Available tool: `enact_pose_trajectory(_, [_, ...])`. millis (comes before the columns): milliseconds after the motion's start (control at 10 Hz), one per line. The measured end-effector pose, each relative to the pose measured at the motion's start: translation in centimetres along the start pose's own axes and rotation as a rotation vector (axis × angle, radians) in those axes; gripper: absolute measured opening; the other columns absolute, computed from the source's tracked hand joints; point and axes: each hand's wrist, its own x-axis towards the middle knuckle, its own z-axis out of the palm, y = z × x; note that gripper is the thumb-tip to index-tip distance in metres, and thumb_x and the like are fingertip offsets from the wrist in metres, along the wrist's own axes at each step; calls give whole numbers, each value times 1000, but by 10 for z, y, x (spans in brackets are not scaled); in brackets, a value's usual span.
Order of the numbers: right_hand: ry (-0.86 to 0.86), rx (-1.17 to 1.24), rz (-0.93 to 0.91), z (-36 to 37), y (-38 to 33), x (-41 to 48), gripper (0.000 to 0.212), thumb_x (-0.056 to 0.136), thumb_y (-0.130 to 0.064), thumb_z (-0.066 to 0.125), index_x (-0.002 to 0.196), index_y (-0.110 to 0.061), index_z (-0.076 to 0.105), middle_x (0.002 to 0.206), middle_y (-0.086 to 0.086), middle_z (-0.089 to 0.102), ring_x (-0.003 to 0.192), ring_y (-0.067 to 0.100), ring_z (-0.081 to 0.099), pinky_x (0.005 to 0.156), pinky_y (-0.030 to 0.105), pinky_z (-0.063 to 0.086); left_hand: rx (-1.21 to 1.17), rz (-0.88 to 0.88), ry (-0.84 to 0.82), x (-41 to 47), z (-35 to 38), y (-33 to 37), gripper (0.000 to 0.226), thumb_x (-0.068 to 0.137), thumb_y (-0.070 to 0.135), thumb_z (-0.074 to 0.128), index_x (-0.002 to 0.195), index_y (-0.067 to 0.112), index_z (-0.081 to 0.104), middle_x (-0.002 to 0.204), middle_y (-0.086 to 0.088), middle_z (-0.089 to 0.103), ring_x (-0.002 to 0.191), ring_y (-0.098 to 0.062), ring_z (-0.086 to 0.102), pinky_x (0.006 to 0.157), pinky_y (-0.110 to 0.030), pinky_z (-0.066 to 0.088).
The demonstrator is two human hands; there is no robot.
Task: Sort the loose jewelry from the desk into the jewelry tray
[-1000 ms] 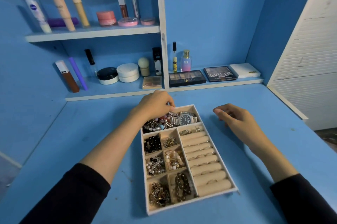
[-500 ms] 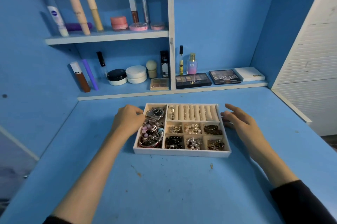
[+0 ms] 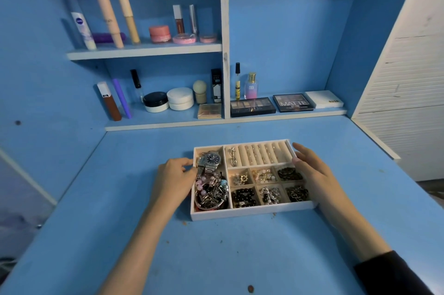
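The white jewelry tray (image 3: 252, 213) lies crosswise on the blue desk (image 3: 216, 254). Its large left compartment holds a silver watch (image 3: 212, 159) and a heap of bracelets (image 3: 211, 192). Ring rolls (image 3: 262, 154) fill the back row, and small compartments hold earrings and black beads (image 3: 243, 197). My left hand (image 3: 174, 179) curls on the tray's left wall, fingertips by the watch strap. My right hand (image 3: 312, 172) lies along the right wall, thumb on the rim, fingers stretched. No loose jewelry shows on the desk.
Two shelves (image 3: 168, 125) behind the desk carry cosmetics: tubes, jars, a perfume bottle (image 3: 251, 86) and eyeshadow palettes (image 3: 252, 106). A white slatted door (image 3: 408, 102) stands at the right. Blue walls close in the desk on the left and at the back.
The tray has been turned from lengthwise to crosswise. My left hand left the watch compartment for the tray's left wall. My right hand came against the right wall.
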Motion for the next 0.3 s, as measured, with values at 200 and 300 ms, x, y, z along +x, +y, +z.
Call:
enact_pose_trajectory(200, [-9, -5, 13, 0, 0, -2, 29, 94, -26, 48, 121, -38, 50, 120, -14, 56, 114, 14, 54, 99, 43, 44, -26, -21, -4, 0, 0, -2, 22, 85, 16, 57, 103, 17, 70, 62, 10, 59, 60, -11, 56, 58, -19, 41])
enact_pose_trajectory(300, [4, -28, 2, -2, -2, -3, 28, 95, -25, 48, 120, -35, 50, 117, -11, 55, 104, 7, 54, 91, 32, 45, -52, -32, -30, -3, -1, -1, 27, 87, 20, 56, 111, 16, 66, 75, 3, 66, 75, -21, 63, 67, -28, 47])
